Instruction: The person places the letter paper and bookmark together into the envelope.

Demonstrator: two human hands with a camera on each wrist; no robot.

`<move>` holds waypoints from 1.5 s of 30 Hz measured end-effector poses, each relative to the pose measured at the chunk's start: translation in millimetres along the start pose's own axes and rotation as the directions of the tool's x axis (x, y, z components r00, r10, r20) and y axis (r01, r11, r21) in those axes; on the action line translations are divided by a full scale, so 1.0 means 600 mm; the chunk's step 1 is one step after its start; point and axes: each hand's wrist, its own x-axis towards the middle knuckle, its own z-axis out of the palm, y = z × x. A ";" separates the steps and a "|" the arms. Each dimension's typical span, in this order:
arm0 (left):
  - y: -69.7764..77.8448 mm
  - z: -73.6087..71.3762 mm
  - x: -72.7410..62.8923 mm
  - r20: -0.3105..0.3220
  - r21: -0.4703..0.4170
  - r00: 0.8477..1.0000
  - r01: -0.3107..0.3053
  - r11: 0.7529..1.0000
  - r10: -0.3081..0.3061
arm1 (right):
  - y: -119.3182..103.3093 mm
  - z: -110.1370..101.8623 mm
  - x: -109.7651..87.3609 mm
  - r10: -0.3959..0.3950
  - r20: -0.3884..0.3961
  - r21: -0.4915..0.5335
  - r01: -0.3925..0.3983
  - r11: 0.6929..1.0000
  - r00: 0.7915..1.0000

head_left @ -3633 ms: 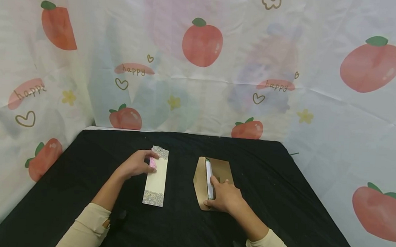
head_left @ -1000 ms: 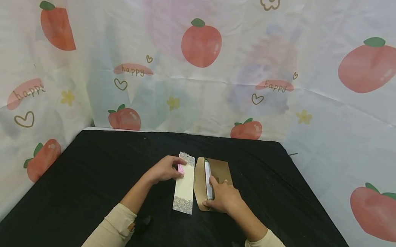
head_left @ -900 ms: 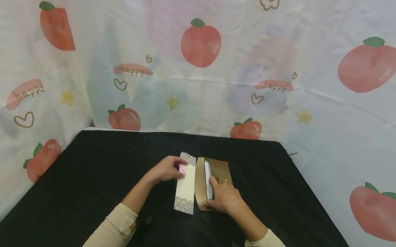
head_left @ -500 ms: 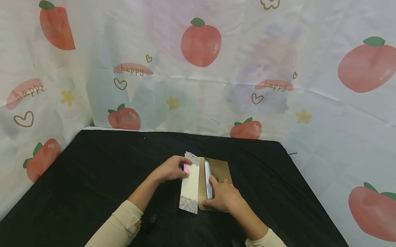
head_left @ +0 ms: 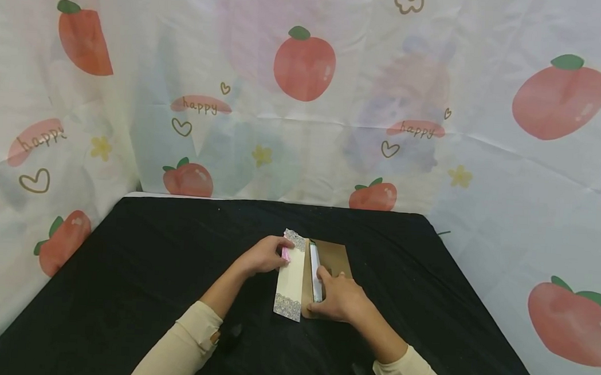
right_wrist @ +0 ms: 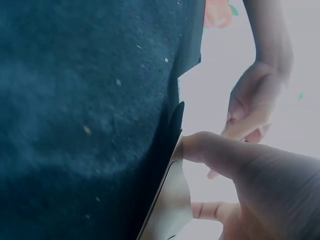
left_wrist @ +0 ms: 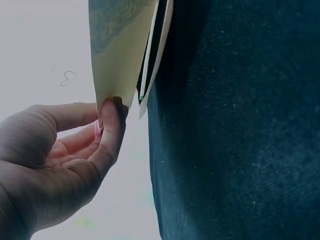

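A long cream bookmark [head_left: 290, 278] with lace-print ends is pinched at its left edge by my left hand [head_left: 262, 256]; a pink tassel [head_left: 286, 255] shows under the fingers. To its right lies a kraft envelope [head_left: 335, 253], its mouth spread and white inside [head_left: 316, 269]. The bookmark overlaps the envelope's flap in the head view. My right hand [head_left: 345, 298] grips the envelope at its mouth, thumb at the near end. In the left wrist view, the bookmark [left_wrist: 117, 65] stands raised beside the gaping envelope [left_wrist: 162, 45]. The right wrist view shows thumb and finger on the envelope [right_wrist: 170, 205].
Black cloth [head_left: 174, 231] covers the table beneath both hands. A pale curtain [head_left: 334, 149] printed with red fruit, hearts and flowers closes off the back and both sides.
My left hand has carried the bookmark rightward across the cloth until it overlaps the envelope's flap. The right hand and the envelope have stayed in place.
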 end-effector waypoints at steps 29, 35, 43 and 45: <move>-0.016 0.016 0.018 0.006 -0.091 0.999 0.053 0.994 -0.053 | 0.004 -0.006 -0.001 -0.050 -0.012 0.039 0.050 0.998 0.999; -0.014 0.020 0.022 -0.023 -0.061 0.998 0.050 0.997 -0.051 | 0.005 -0.004 0.002 -0.061 -0.015 0.018 0.061 0.998 0.998; -0.012 0.026 0.024 -0.050 -0.044 0.998 0.042 0.998 -0.045 | 0.004 -0.003 0.002 -0.074 -0.033 0.004 0.075 0.997 0.997; -0.010 0.027 0.023 -0.049 -0.049 0.998 0.047 0.998 -0.050 | 0.004 -0.003 0.001 -0.074 -0.033 0.004 0.074 0.997 0.997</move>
